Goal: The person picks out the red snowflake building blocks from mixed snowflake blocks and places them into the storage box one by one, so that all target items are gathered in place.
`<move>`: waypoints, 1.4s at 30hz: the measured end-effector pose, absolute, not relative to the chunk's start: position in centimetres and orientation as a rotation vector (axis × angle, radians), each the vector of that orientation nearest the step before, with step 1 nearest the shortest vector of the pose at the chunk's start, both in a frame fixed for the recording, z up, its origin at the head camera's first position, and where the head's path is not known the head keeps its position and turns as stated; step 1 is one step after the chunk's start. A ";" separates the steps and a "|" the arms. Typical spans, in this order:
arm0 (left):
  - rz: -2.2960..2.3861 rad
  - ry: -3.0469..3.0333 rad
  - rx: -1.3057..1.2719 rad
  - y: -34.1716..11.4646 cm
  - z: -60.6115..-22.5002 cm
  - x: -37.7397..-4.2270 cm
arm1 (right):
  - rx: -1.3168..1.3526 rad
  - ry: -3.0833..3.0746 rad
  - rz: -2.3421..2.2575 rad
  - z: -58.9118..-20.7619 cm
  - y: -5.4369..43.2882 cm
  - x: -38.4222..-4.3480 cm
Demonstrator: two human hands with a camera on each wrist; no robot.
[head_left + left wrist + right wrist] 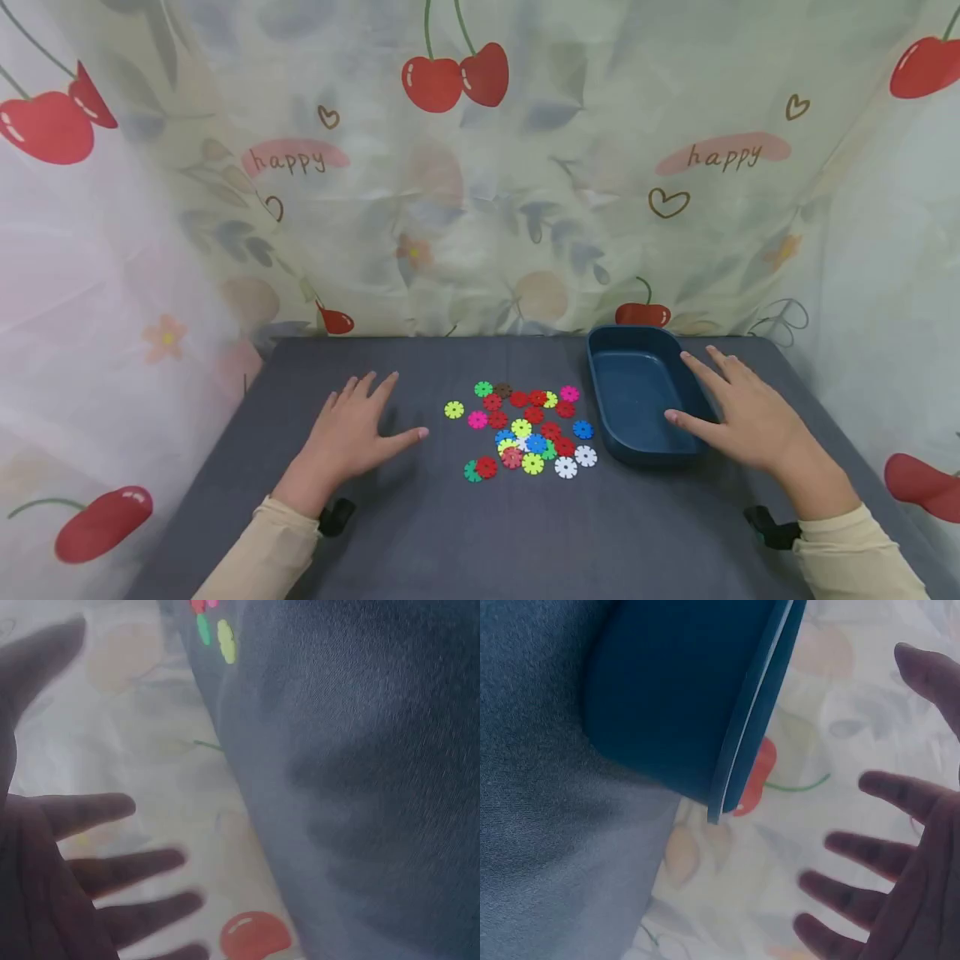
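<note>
Several colourful notched plastic discs (534, 414) lie loosely in the middle of the dark table, some overlapping; they are red, green, yellow, blue, white, pink and brown. To their right stands a dark blue rectangular tub (645, 454) with nothing in it. My left hand (352, 429) hovers left of the discs, fingers spread, holding nothing. In the left wrist view a yellow disc (226, 641) shows past the thumb. My right hand (746, 408) hovers at the tub's right side with fingers spread. Seen from the right wrist, the right hand (907, 862) stands apart from the tub (675, 697).
A dark grey cloth covers the table (480, 542). Behind it hangs a curtain (480, 233) printed with cherries and leaves, and its side panels flank the table. Dark wrist straps (337, 517) sit below both hands.
</note>
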State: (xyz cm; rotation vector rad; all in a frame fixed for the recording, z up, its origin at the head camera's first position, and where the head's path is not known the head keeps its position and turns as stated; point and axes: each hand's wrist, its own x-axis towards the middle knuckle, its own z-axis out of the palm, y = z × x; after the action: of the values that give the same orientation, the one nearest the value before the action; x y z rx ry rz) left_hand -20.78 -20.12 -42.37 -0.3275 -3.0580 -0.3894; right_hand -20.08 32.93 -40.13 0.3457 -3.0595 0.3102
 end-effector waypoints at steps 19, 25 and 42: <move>-1.365 -2.851 -0.278 -16.9 -46.9 -20.3 | 0.072 -2.806 1.104 -45.5 37.0 -21.5; -1.483 -2.831 -0.337 -15.7 -48.0 -20.2 | -0.098 -2.741 1.389 -47.6 37.7 -22.1; -1.640 -2.893 -0.587 -13.0 -49.6 -22.0 | -0.123 -2.196 2.362 -50.1 39.5 -22.4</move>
State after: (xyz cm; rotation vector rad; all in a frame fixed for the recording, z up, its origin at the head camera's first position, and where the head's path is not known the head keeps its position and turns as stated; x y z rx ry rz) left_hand -22.04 -13.03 -49.58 -0.5868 -2.8932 -1.6399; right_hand -22.44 39.48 -50.09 -0.1231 -2.1960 2.3624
